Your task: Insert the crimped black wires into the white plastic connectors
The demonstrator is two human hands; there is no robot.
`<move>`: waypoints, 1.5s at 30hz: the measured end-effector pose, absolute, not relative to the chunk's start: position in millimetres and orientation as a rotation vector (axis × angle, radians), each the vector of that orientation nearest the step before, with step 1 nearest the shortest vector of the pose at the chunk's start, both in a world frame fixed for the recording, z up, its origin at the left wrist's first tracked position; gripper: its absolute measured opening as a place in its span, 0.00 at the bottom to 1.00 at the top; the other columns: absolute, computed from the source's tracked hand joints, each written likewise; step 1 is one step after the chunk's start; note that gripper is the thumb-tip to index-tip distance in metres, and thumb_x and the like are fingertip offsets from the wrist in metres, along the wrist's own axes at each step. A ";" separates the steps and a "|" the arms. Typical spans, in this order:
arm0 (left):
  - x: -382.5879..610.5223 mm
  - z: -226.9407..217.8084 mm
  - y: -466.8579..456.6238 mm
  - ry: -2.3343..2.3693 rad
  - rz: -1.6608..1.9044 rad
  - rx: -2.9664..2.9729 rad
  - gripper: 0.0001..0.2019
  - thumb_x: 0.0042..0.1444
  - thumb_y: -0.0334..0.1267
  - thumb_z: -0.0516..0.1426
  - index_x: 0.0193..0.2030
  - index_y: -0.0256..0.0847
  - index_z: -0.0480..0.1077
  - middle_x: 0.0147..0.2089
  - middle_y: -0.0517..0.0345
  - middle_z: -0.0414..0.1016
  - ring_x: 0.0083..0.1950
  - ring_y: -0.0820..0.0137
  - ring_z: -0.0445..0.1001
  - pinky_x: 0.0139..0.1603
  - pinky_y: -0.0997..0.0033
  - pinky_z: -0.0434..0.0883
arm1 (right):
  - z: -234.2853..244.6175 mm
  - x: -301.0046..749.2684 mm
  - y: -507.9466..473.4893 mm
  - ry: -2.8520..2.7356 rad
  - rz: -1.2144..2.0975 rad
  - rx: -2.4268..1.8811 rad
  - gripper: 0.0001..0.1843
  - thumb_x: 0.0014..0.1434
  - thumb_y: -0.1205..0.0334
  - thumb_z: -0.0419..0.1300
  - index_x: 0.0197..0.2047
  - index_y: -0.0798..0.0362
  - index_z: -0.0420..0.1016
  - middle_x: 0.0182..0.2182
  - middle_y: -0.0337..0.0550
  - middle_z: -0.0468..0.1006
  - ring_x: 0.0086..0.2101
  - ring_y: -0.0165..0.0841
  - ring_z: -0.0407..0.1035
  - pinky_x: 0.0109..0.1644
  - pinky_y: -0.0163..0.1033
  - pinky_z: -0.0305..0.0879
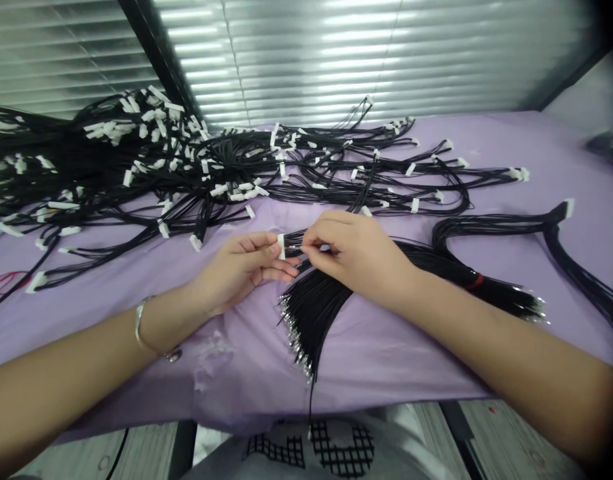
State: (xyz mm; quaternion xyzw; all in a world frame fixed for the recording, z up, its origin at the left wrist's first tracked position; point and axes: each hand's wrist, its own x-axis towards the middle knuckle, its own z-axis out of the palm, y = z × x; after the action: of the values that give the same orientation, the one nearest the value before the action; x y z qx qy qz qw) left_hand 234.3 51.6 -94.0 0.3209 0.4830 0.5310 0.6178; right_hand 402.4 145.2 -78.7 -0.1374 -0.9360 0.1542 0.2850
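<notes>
pinching slim white plastic connector [281,246] in left hand [241,265], thin black metal-tipped wire [293,248] in right hand [356,257]; likely light, limp, best gripped close behind its end.

Hands, yours: two, left hand [244,268] and right hand [360,257]. Bracelet [138,323] on you: one. White connector [281,247] in your left hand: one. Fanned bundle of black wires [324,303] before you: one (strands too fine and crowded for you to count). Red band [478,281]: one. Purple cover [411,363]: one. Window blinds [296,60]: two. White-ended cables [226,157], heaped across from you: dozens, overlapping beyond exact tally.
</notes>
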 end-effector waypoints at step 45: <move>239.3 -76.2 57.4 1.246 1.181 0.514 0.21 0.61 0.51 0.50 0.42 0.30 0.68 0.32 0.39 0.79 0.30 0.63 0.79 0.26 0.75 0.75 | -74.0 407.6 167.4 -2.862 -0.116 -0.530 0.12 0.63 0.64 0.51 0.36 0.56 0.75 0.31 0.44 0.76 0.35 0.37 0.68 0.39 0.42 0.51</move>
State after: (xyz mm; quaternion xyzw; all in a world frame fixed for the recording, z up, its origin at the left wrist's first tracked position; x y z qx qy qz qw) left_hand 239.3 57.4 -76.2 0.2241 0.5429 0.5145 0.6248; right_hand 407.6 167.4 -74.0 -0.1806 -0.9761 -0.0397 0.1141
